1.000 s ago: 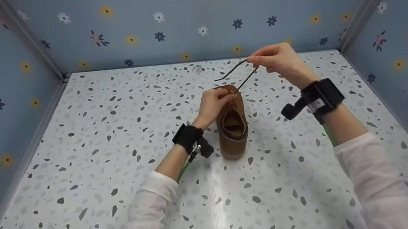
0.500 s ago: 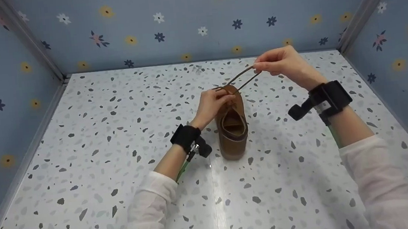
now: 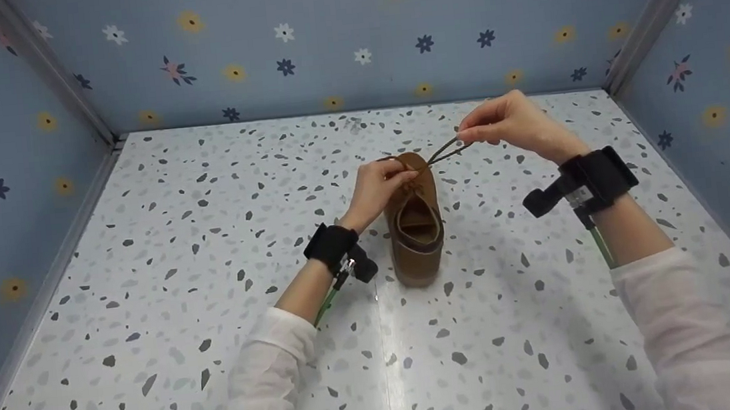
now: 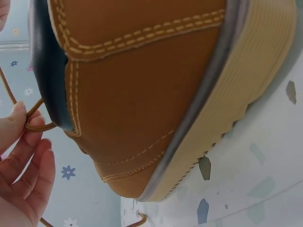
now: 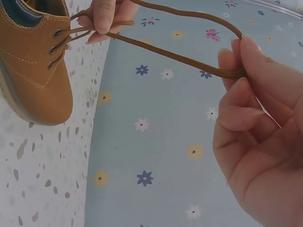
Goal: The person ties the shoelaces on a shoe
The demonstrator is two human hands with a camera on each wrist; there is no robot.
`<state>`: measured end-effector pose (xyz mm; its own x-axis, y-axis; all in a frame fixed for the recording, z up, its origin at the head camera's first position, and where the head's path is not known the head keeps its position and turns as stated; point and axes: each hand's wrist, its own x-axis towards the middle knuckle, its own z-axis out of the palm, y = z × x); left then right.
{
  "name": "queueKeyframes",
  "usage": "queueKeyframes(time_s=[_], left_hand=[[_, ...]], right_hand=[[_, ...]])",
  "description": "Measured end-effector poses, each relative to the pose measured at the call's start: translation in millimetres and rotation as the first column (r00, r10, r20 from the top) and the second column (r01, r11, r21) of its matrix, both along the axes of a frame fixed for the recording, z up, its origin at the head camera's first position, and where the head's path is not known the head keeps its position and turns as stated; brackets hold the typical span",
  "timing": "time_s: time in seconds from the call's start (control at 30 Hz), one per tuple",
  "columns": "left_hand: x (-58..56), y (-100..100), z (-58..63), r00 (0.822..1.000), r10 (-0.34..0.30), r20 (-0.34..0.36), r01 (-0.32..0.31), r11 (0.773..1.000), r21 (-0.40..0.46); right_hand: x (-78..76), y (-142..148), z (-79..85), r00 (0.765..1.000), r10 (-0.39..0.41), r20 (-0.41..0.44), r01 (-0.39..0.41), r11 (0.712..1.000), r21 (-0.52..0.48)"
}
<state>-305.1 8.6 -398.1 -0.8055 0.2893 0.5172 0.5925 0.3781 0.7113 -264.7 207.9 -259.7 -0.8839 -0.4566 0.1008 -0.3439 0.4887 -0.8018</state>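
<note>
A brown ankle-high shoe (image 3: pixel 419 270) with a pale ridged sole (image 4: pixel 246 80) rests on the speckled surface, its toe pointing away from me. My left hand (image 3: pixel 374 191) is over the shoe's lacing, thumb and fingers pinching the brown shoelace (image 4: pixel 40 126). To the right and a little above the toe, my right hand (image 3: pixel 510 127) pinches the bend of a long loop of shoelace (image 5: pixel 165 54). Both strands of the loop run back toward the left hand's fingertips. Several lace eyelets (image 5: pixel 53 49) show on the shoe's side in the right wrist view.
A white speckled tabletop (image 3: pixel 213 293) extends around the shoe. Blue flower-printed walls (image 3: pixel 335 34) close it in at the back and both sides. A black wrist camera is strapped on each forearm, with green cables running to the sleeves.
My right hand has moved slightly down and right, drawing the loop lower; the lace's loose end that hung free a second ago now lies back toward the left fingers. The left hand stays almost still.
</note>
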Motion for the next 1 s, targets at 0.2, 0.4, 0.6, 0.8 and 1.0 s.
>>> queueKeyframes(time_s=[0.2,0.4,0.6,0.8,1.0], left_hand=[[-0.2,1.2,0.0,0.999,-0.016,0.036,0.015,1.000,0.027],[0.0,0.9,0.1,0.997,-0.051,0.056,0.048,0.998,0.049],[-0.7,1.5,0.3,0.998,-0.047,0.052,0.045,0.998,0.037],[-0.5,2.2,0.5,0.999,-0.013,0.030,0.012,1.000,0.011],[-0.2,2.1,1.2,0.999,-0.026,0.041,0.026,1.000,0.018]], right_hand=[[2.8,-2.3,2.9,0.998,0.033,-0.046,-0.030,0.997,0.071],[6.7,-6.0,1.4,0.995,0.049,-0.091,-0.037,0.990,0.133],[0.3,-5.6,-13.1,0.991,0.059,-0.123,-0.038,0.985,0.171],[-5.2,-6.4,-26.0,0.980,0.043,-0.195,-0.004,0.980,0.197],[10.7,-17.5,-23.0,0.942,0.029,-0.334,0.027,0.987,0.161]])
